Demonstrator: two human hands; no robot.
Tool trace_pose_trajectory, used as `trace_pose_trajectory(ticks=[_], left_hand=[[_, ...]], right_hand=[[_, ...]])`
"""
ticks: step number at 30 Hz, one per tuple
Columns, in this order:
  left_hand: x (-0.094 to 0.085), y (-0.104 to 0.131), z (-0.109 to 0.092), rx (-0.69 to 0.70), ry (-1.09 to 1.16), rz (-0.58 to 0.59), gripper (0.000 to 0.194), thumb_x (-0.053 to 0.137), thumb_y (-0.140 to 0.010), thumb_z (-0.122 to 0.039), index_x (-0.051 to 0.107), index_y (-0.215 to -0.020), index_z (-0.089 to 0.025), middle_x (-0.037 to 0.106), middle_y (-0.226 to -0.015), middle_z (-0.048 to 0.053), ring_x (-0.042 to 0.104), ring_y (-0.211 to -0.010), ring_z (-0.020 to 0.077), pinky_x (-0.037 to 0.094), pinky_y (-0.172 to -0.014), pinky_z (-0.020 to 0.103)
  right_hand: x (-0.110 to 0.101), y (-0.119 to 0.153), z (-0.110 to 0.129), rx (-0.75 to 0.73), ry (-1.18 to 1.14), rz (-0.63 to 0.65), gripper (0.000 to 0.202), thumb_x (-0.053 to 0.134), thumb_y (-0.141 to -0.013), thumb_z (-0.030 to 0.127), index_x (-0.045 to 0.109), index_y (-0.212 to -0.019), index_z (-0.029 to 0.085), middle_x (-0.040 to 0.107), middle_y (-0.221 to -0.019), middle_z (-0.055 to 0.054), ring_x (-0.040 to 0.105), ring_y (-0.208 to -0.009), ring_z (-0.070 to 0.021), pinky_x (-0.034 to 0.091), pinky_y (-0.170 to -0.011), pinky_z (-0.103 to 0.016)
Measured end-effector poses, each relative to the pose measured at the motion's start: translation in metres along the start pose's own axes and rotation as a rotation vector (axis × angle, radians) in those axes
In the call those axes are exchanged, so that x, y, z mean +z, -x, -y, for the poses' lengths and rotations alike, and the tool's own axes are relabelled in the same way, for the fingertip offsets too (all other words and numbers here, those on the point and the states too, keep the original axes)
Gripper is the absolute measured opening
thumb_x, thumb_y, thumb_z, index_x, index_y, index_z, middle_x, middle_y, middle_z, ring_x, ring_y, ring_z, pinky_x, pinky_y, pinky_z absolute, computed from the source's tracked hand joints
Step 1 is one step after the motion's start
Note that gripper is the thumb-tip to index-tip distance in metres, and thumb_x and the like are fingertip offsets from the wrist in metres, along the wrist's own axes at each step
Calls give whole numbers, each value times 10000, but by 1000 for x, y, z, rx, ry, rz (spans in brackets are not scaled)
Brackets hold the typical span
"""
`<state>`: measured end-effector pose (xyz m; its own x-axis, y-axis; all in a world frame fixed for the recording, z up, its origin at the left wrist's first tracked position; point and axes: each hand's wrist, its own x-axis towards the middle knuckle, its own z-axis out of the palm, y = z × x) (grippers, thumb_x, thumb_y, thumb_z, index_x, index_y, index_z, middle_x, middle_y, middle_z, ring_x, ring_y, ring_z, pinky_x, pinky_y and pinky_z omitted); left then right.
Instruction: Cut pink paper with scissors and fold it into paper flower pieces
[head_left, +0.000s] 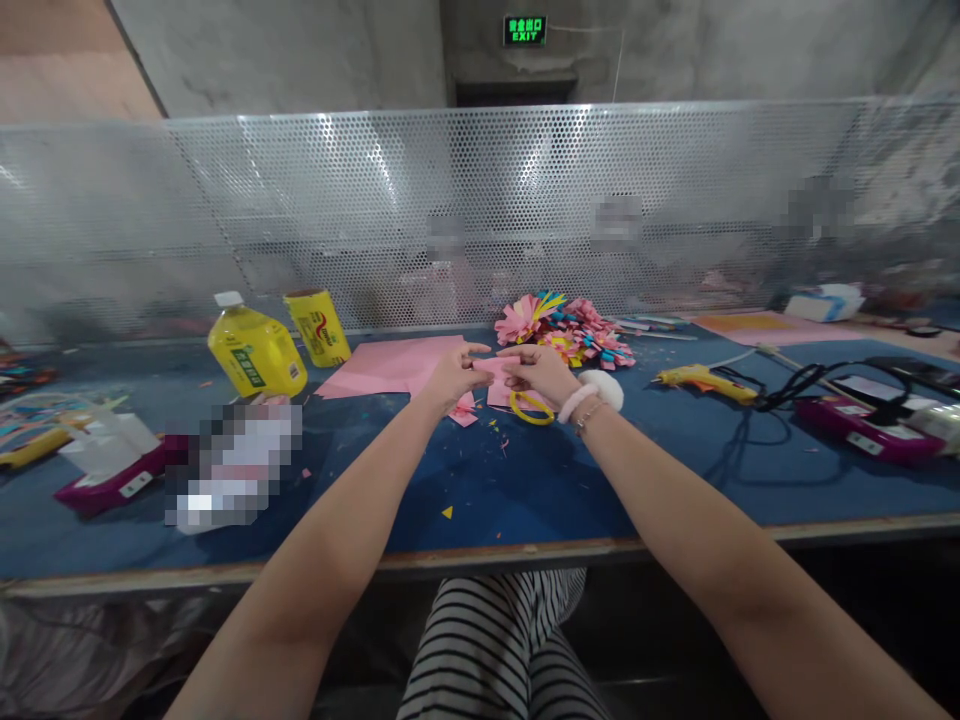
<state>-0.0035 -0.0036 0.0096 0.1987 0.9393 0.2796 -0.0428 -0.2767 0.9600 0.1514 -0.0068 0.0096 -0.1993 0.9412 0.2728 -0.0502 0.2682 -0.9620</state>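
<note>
A small piece of pink paper (pixel 493 368) is stretched between my two hands, just above the blue table. My left hand (pixel 459 372) pinches its left side, and my right hand (pixel 541 370) pinches the right side. Below my right hand lie more pink paper and yellow-handled scissors (pixel 532 408), whose blades I cannot make out. A small cut pink piece (pixel 465 408) rests under my left hand. Large pink sheets (pixel 382 366) lie to the left, and a pile of pink, yellow and blue paper flowers (pixel 566 328) sits behind my right hand.
On the left stand a yellow bottle (pixel 256 352), a yellow container (pixel 319 328) and a magenta tray (pixel 120 480). A yellow glue gun (pixel 705 382), black cables and another magenta holder (pixel 862 430) are at right. A perforated metal screen (pixel 360 220) runs behind the table (pixel 525 500).
</note>
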Motion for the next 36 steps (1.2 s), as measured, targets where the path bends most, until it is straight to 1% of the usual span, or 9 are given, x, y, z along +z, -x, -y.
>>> trace_pose_trajectory(ticks=[5,10,16,21,24,26,30,34,36], left_hand=[[-1,-4,4,-49,44,22,152,635,-628,-189,566,-751,-132,548,-657,-4,554,-654,93,489,-691,300],[-2,-4,5,-21,-73,-29,149,632,-629,-259,588,-694,-132,536,-622,1,511,-596,81,466,-604,241],[-9,-7,10,94,-244,-47,226,624,-616,-335,626,-727,-139,564,-617,8,476,-534,74,399,-532,204],[-8,-6,8,154,-380,-7,196,589,-630,-326,618,-690,-142,556,-583,0,464,-518,79,372,-515,203],[-3,-2,3,241,-549,23,157,572,-639,-296,611,-628,-145,559,-575,1,463,-541,86,349,-520,201],[-1,1,0,283,-607,32,153,551,-657,-285,612,-622,-149,565,-585,-1,458,-549,86,338,-524,202],[-2,2,0,312,-570,63,149,528,-675,-271,601,-626,-151,546,-578,-9,437,-539,80,331,-524,201],[-2,1,0,277,-565,73,131,540,-664,-255,590,-601,-151,527,-554,-13,421,-524,79,321,-512,198],[-2,0,-1,265,-579,74,118,550,-653,-247,586,-592,-152,528,-549,-15,423,-520,79,318,-506,198]], right_hand=[[0,1,0,-2,45,-4,210,557,-686,72,598,-882,133,570,-545,24,569,-455,-69,474,-442,-161],[-1,-1,-1,-13,69,-2,236,592,-656,80,589,-884,138,572,-555,29,576,-466,-69,480,-452,-158],[-1,1,3,25,35,5,201,602,-644,82,580,-837,137,571,-538,29,552,-446,-56,467,-443,-149],[0,3,5,36,102,17,171,589,-649,62,557,-807,120,550,-506,29,533,-415,-55,463,-425,-151],[-1,3,5,4,202,55,246,586,-644,52,514,-866,131,555,-536,30,546,-416,-71,452,-395,-158],[-3,2,4,-18,245,82,301,590,-640,58,480,-907,142,551,-554,38,556,-419,-82,444,-381,-163],[-7,1,3,-70,267,115,316,596,-640,84,459,-917,153,541,-570,46,544,-408,-78,427,-367,-166],[-6,3,3,-61,301,186,172,606,-656,166,502,-791,144,557,-567,15,561,-449,-91,423,-377,-165],[-5,3,3,-75,322,193,139,607,-663,223,515,-729,142,566,-590,2,569,-479,-91,433,-406,-167]])
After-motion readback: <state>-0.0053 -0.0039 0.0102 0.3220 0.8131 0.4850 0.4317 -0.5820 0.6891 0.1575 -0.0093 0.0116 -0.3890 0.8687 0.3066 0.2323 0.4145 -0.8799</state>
